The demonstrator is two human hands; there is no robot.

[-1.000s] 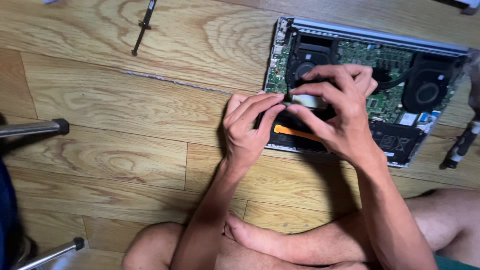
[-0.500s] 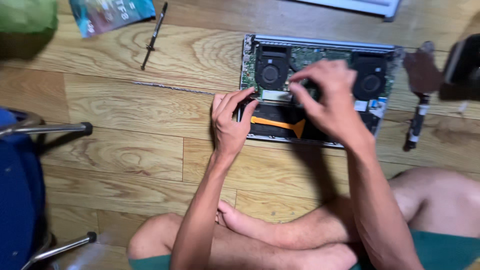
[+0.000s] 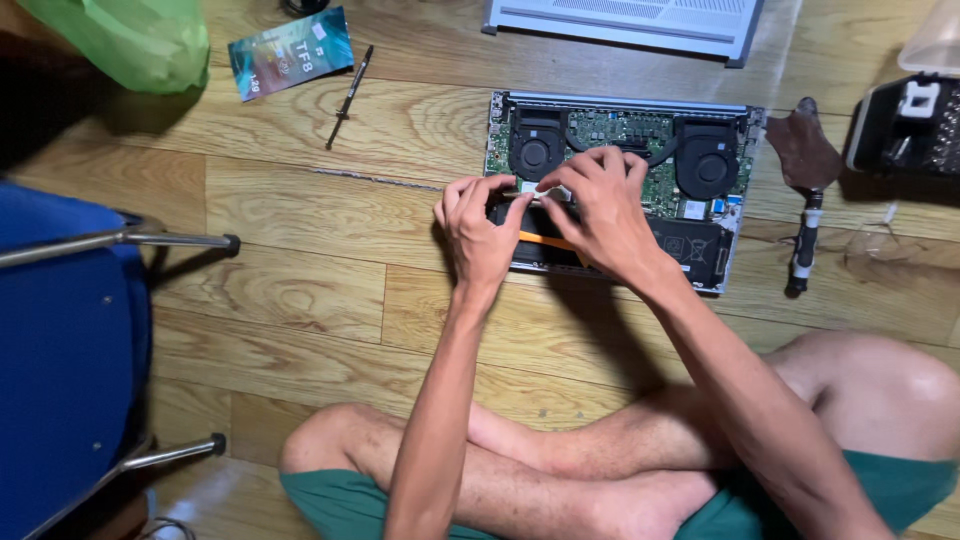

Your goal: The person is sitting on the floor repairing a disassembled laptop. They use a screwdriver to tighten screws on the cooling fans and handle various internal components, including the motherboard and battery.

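Laptop opened up on wooden floor

Laptop point(image 3: 700, 170) is lying base-up, cover off, showing two fans, green board, black battery with orange strip. Left hand point(image 3: 480, 235) and right hand point(image 3: 600, 205) are pinching a small part at its middle; screwdriver point(image 3: 348, 95) is lying well apart.

Wooden floor point(image 3: 300, 290) carries opened laptop point(image 3: 700, 215); screwdriver point(image 3: 347, 97); card point(image 3: 290, 52); brush point(image 3: 805, 190).

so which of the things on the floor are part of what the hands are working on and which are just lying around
In use:
- opened laptop, base cover off
- left hand and right hand, fingertips meeting at a small part near its middle
- orange strip between the hands

Lying about:
- removed grey cover
- thin screwdriver
- small printed packet
- green bag
- dark-handled tool
- blue chair
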